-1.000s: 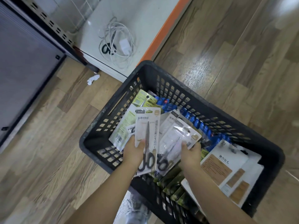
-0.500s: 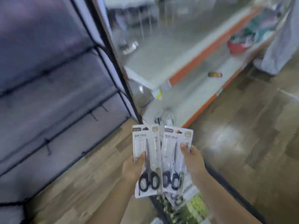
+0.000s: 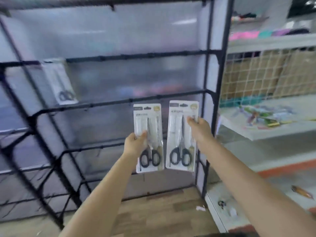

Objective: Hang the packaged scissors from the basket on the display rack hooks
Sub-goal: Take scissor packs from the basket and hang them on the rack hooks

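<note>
Two scissors packs go up, one pinched in my left hand point(image 3: 135, 142), one point(image 3: 182, 135) in my right hand point(image 3: 199, 127), tops raised toward the display rack point(image 3: 109, 103) crossbar so their holes meet hooks.

Left scissors pack point(image 3: 148, 134): white card, black loop handles, grey blades, gold patch at the top corner.
Right scissors pack point(image 3: 182, 135): white card, black handles, gold patch at the top corner.
Hung pack point(image 3: 59, 81): white, dark handles, blurred.
Display rack point(image 3: 119, 56): black bars over a frosted grey-white backing.
Floor point(image 3: 153, 211): light brown wood-grain planks.
Side shelf point(image 3: 266, 132): white boards, orange lower edge.
Mesh panel point(image 3: 256, 77): cream square grid over tan.
Shelf goods point(image 3: 261, 115): mixed green, pink, blue.
</note>
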